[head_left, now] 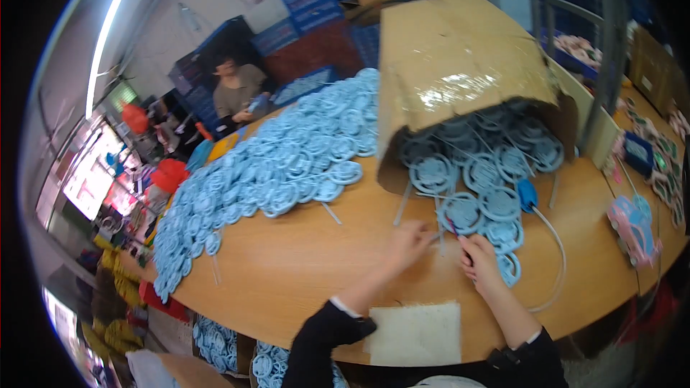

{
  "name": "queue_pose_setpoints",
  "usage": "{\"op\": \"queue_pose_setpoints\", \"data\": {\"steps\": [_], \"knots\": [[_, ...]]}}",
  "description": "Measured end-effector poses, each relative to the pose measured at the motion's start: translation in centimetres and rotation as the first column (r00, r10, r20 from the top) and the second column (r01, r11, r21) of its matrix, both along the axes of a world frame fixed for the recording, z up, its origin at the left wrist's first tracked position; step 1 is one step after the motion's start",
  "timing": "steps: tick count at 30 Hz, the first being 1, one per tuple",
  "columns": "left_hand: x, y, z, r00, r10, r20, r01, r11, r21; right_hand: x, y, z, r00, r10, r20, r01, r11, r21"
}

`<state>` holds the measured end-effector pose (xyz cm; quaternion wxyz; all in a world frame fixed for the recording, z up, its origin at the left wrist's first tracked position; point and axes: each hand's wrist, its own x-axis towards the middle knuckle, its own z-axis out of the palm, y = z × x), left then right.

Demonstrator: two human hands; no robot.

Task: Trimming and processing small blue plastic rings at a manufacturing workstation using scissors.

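Note:
My right hand (479,262) is wrapped round a thin dark-handled tool (452,225). Its tip points up toward the light blue round plastic pieces (461,213) spilling from a tipped cardboard box (467,50). To the left of it, my left hand (410,246) is closed in a pinch by a thin pale plastic stick; what lies between its fingers is too blurred to make out. Each round piece has a ring-like rim. More thin sticks lie among them on the table at the box's mouth.
A large heap of the same blue pieces (287,165) covers the table's left side. A pale square pad (415,334) lies at the front edge. Right of the box are a blue object with a white cord (527,194) and a pink toy car (632,233). Another person (241,90) sits beyond the heap.

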<state>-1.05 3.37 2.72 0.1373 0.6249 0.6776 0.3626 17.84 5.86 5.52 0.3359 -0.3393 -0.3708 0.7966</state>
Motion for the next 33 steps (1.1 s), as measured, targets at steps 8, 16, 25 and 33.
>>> {"op": "queue_pose_setpoints", "data": {"steps": [8, 16, 25, 33], "knots": [[8.7, 5.3, -0.8, 0.867, -0.149, -0.476, 0.244, 0.959, 0.145, 2.4, 0.1, -0.7, 0.992, -0.125, -0.026, 0.126, 0.988, 0.084], [4.9, 3.5, -0.6, 0.782, -0.082, -0.618, 0.256, 0.946, 0.198, 1.5, 0.1, 0.9, 0.986, -0.143, -0.081, 0.147, 0.988, 0.051], [0.1, -2.4, 7.2, 0.921, -0.165, -0.354, 0.227, 0.964, 0.139, 1.7, 0.1, 1.1, 0.996, -0.065, -0.062, 0.068, 0.996, 0.049], [1.6, -3.8, 4.2, 0.706, -0.602, -0.373, 0.559, 0.797, -0.227, 1.3, -0.3, 0.6, 0.999, 0.045, -0.016, -0.044, 0.998, 0.048]]}}
